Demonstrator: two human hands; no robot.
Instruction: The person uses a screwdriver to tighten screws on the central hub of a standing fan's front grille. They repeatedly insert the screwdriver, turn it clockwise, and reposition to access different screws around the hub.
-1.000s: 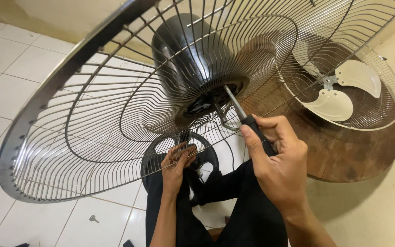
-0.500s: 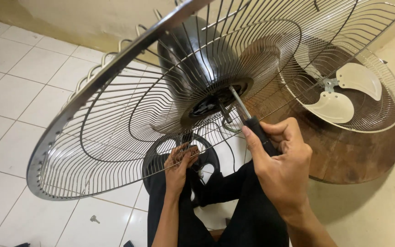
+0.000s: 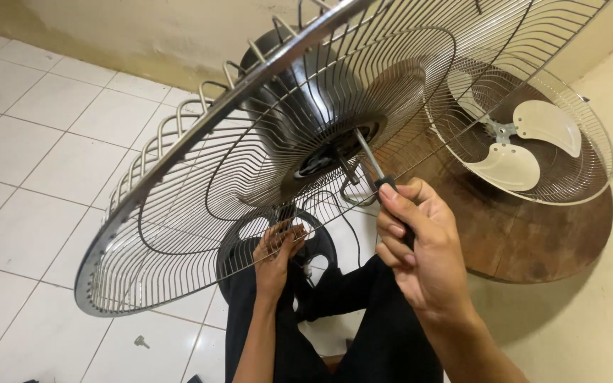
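The grille [image 3: 200, 213] has been tilted further up. A screwdriver [image 3: 374, 167] is gripped by the right hand [image 3: 423, 255] at the motor [image 3: 306, 113]; the left hand [image 3: 276, 255], below it, is screened by wires, grip indiscernible.

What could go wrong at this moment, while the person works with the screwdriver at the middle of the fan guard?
1. The right hand holds the screwdriver at a slant through the wires of the fan guard; the tip might slip off.
2. The left hand grips below the tilted guard, near the black base; a shift could pinch the fingers.
3. A loose screw already lies on the floor tiles; more could get lost.
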